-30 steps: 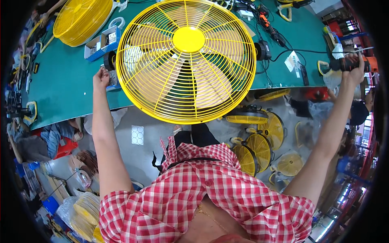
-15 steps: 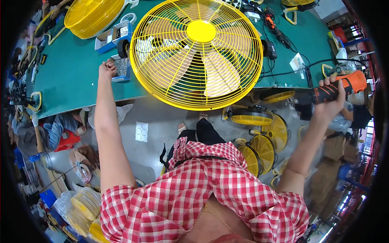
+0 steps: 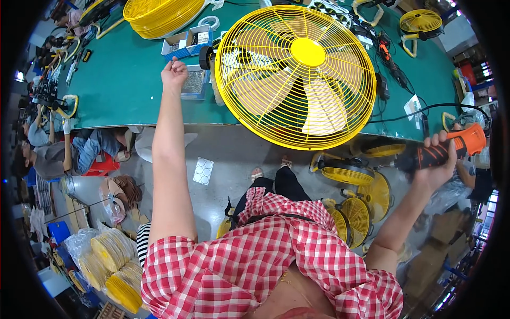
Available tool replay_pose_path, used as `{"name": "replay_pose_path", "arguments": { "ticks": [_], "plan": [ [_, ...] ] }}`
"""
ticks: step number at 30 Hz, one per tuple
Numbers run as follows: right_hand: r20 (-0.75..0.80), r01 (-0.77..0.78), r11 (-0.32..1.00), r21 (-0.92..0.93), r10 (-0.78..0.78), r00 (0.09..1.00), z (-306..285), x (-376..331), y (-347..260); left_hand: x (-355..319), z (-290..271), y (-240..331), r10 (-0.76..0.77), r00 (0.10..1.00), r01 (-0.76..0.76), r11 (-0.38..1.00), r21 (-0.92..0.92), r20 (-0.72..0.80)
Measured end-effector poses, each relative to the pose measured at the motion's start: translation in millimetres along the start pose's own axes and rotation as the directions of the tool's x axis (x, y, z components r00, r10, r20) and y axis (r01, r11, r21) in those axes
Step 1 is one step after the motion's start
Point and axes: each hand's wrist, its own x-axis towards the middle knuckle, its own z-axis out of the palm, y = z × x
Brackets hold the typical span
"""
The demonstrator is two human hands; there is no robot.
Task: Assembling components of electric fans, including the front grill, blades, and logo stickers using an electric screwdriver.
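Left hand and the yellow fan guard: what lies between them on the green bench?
In the head view, between the left hand and the yellow fan guard sits a small blue parts tray, then the fan's black motor at the guard's edge.

Whatever the left hand (image 3: 174, 74) pinches over the blue parts tray (image 3: 192, 85) is too small to tell. The yellow fan (image 3: 295, 74) hides the bench's (image 3: 122, 90) near edge behind it — the orange power tool's (image 3: 443, 151) tip is blurred.
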Motion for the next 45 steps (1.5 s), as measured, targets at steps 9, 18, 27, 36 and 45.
{"name": "replay_pose_path", "arguments": {
  "ticks": [9,18,27,36,45],
  "plan": [
    [-0.01,0.21,0.963,0.169,-0.211,0.977,24,-27,5,-122,29,-68,-0.006,0.988,-0.044,0.948,0.316,0.156],
    [0.11,0.12,0.972,0.202,-0.145,0.983,56,-63,17,-280,17,-192,-0.355,0.934,0.304,0.717,0.628,-0.046],
    [0.14,0.002,0.959,0.283,-0.043,0.989,89,-86,45,-308,19,-279,-0.673,0.735,0.593,0.578,0.561,-0.084],
    [0.233,-0.038,0.963,0.266,-0.026,0.972,84,-89,52,-311,23,-285,-0.701,0.709,0.613,0.56,0.557,-0.075],
    [0.253,-0.008,0.98,0.199,-0.043,0.966,81,-96,53,-316,25,-293,-0.646,0.753,0.607,0.608,0.511,-0.126]
  ]
}}
